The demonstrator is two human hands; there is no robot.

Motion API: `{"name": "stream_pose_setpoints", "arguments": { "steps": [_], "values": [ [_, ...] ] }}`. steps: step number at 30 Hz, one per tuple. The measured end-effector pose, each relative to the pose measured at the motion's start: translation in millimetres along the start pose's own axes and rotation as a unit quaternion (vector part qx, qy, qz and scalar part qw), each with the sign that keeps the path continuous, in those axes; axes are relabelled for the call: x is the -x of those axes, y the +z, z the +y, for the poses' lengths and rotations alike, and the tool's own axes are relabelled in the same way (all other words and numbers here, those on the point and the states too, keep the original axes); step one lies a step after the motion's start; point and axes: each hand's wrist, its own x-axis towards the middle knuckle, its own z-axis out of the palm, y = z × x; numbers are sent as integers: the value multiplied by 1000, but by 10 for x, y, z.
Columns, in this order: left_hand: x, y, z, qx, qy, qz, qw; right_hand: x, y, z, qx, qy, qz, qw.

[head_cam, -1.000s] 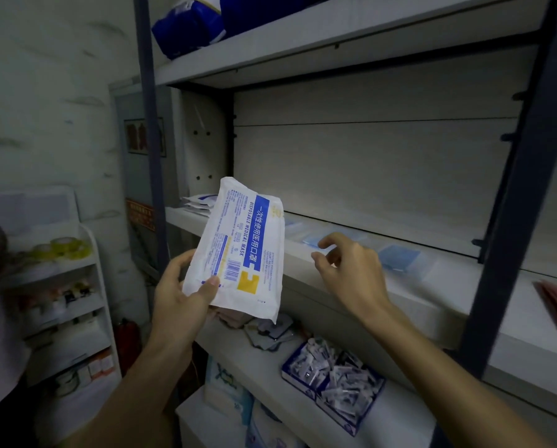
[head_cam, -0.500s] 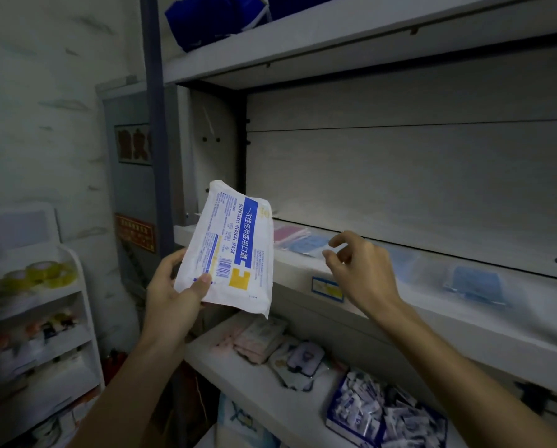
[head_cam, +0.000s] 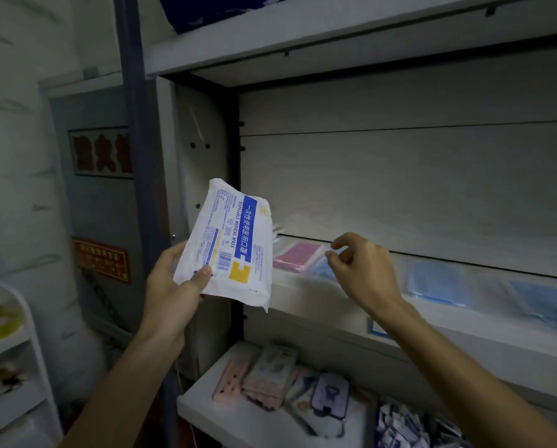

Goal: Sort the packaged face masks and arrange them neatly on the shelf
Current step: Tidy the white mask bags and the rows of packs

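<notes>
White mask packet (head_cam: 231, 247): thin plastic film, slightly glossy, wrinkled at the sealed edges, printed blue and yellow; pink mask pack (head_cam: 294, 256) and blue mask packs (head_cam: 438, 284): clear glossy plastic bags, soft cloth-like fill inside, blurred; shelf board (head_cam: 448, 321): pale laminate with faint wood grain, matt, smooth; back panel (head_cam: 399, 182): same pale grained finish, matt; upright post (head_cam: 134, 156): painted metal, dark blue-grey, dull sheen; phone cases (head_cam: 270, 379) on lower shelf: smooth plastic, glossy, printed; wall (head_cam: 15, 140) at left: whitewashed, rough, matt; red sign (head_cam: 101, 259): looks glossy, material unclear.
</notes>
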Motion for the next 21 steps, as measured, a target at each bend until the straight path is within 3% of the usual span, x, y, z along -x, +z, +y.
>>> {"name": "stream_pose_setpoints", "arguments": {
  "steps": [12,21],
  "values": [
    [-1375,71,-237,-17,-8,-31,999,-934,835,-84,7,8,8,1000],
    [-2189,178,-415,0,-63,-91,994,-1206,1316,-16,46,51,15,998]
  ]
}}
